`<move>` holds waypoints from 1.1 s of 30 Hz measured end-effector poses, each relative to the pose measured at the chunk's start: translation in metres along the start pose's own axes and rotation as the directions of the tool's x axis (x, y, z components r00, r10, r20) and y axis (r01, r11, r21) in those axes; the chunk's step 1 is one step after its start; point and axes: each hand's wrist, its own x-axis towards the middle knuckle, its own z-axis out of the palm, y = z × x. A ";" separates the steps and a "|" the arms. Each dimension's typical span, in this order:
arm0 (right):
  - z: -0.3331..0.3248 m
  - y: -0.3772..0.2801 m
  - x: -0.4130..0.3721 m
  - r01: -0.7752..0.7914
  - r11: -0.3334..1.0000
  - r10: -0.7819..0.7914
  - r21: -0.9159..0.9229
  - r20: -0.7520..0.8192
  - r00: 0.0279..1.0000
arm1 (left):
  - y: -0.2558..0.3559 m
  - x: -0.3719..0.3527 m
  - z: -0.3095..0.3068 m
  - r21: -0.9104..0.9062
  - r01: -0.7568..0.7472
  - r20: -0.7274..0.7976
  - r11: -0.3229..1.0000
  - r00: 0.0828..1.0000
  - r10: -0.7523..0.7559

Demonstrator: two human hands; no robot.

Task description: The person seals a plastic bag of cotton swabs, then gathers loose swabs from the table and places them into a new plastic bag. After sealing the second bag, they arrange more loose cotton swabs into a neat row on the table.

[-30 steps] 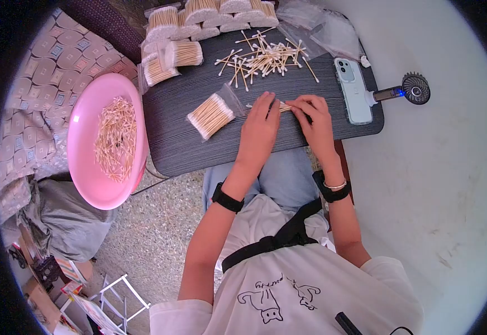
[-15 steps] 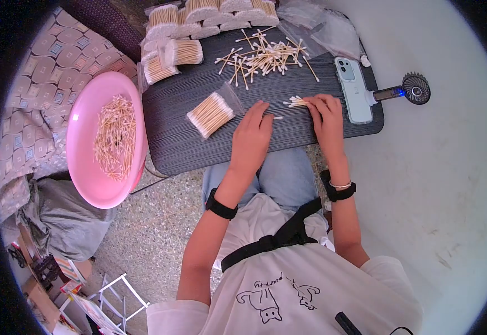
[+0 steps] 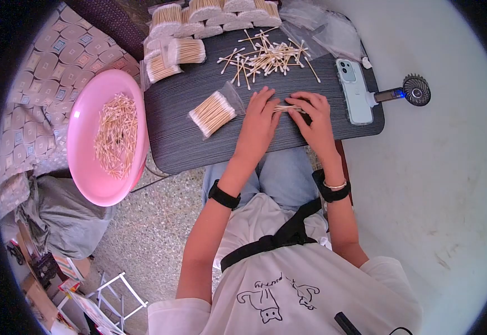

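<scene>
Between my hands lies a small bundle of cotton swabs [image 3: 288, 108] with wooden sticks, held sideways over the dark table [image 3: 182, 142]. My left hand [image 3: 259, 123] grips its left end, and my right hand [image 3: 315, 120] grips the right part with thumb and fingers. The swab tips are hidden by my fingers. Left of my left hand is a clear bag filled with swabs [image 3: 213, 113], lying tilted. Beyond my hands a loose pile of swabs [image 3: 274, 58] is spread on the table.
Filled swab bags [image 3: 190, 51] are stacked at the back left. Empty clear bags [image 3: 335, 36] lie at the back right. A phone [image 3: 357, 95] rests near the right edge beside a small fan [image 3: 416, 90]. A pink basin [image 3: 81, 167] of swabs stands left of the table.
My right hand has moved left with the swabs, and my left hand has shifted slightly up and right to close on their other end. The hands are now nearly together.
</scene>
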 end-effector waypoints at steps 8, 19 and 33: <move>0.001 0.008 -0.001 -0.006 0.998 0.002 0.062 0.054 0.999 | 0.002 0.003 -0.001 -0.016 0.023 -0.034 1.000 0.999 -0.023; 0.005 0.010 0.010 -0.034 0.993 0.029 0.111 0.047 0.998 | 0.001 0.009 0.001 0.011 0.020 -0.066 1.000 0.998 -0.019; 0.012 0.015 0.015 -0.126 0.978 0.125 0.169 0.018 0.992 | 0.001 0.016 0.006 0.093 0.044 -0.102 0.995 0.994 -0.034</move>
